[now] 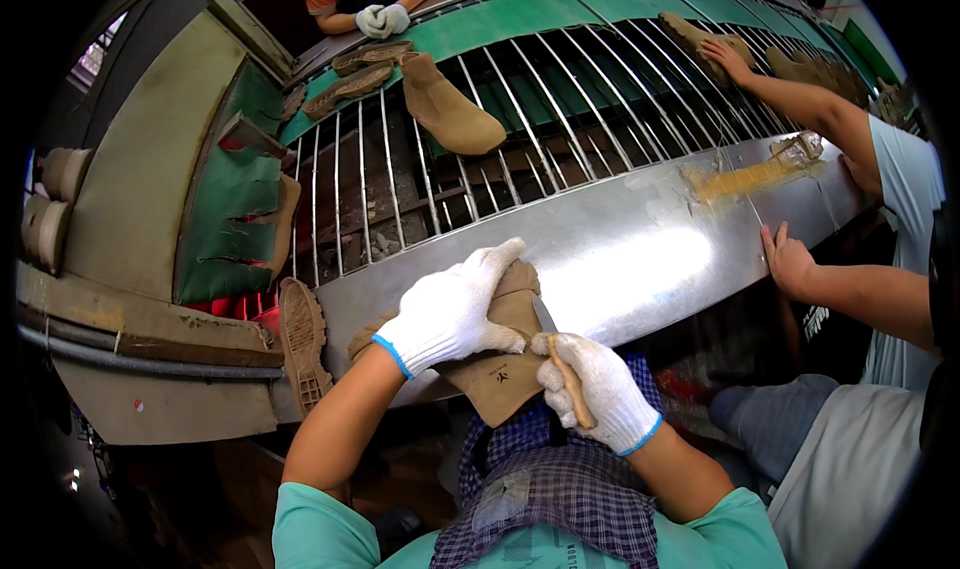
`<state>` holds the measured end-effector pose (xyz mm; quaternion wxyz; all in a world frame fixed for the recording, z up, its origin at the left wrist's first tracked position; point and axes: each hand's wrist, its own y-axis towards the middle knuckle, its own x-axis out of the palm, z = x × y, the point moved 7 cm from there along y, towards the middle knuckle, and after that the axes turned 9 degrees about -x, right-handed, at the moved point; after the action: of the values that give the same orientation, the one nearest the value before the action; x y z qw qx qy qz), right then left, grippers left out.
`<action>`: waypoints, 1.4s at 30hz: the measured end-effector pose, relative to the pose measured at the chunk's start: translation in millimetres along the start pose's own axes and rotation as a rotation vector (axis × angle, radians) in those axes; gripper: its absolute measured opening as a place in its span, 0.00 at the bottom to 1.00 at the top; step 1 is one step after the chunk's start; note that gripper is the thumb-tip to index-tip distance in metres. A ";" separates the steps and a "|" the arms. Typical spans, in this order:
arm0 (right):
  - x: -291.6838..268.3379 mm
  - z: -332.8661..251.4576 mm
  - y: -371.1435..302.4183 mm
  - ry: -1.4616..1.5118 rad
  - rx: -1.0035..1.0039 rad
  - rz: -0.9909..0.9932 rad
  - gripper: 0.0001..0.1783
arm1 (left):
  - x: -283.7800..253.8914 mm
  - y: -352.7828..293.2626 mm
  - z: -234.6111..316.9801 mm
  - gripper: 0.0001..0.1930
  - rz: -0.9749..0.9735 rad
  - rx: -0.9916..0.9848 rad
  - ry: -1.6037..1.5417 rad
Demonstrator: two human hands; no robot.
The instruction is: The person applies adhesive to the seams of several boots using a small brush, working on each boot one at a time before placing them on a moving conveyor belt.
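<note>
the gloved left hand [450, 306], fingers and thumb apart, clasps a tan boot [490, 384] at the tabletop [590, 244] edge; the right hand [607, 394] curls its fingers around a knife [570, 381] (wooden-handled), blade beside the boot.

Gloves [445, 309] you are wearing: matt, rough-knit cloth. Boot [500, 379] you are holding: matt, suede-like. Knife handle [571, 383] you are gripping: smooth, wood-like. Ledge [640, 259] you are facing: glossy metal.

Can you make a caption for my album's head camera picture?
A gloved left hand holds a tan boot while the gloved right hand holds a wooden-handled knife.
</note>
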<state>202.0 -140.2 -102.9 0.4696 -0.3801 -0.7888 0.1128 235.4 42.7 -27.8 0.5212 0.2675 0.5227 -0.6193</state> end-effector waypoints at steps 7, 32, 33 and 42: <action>29.1 5.5 13.6 0.031 0.041 0.049 0.15 | -2.5 -1.6 0.3 0.58 0.025 -0.085 0.011; 25.6 2.0 23.9 -0.232 -0.056 0.035 0.17 | -4.5 -6.1 -7.2 0.60 0.046 -0.065 0.016; 26.3 1.8 25.1 -0.248 -0.067 0.026 0.17 | -4.7 -6.2 -7.9 0.59 0.049 -0.063 0.012; 53.5 -23.3 23.6 -0.695 0.014 -0.292 0.19 | -7.8 -5.9 -12.5 0.49 0.024 -0.082 0.030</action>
<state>218.5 -90.5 -68.1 0.1876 -0.1994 -0.9462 0.1725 229.7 56.7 -22.6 0.5313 0.2615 0.5522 -0.5869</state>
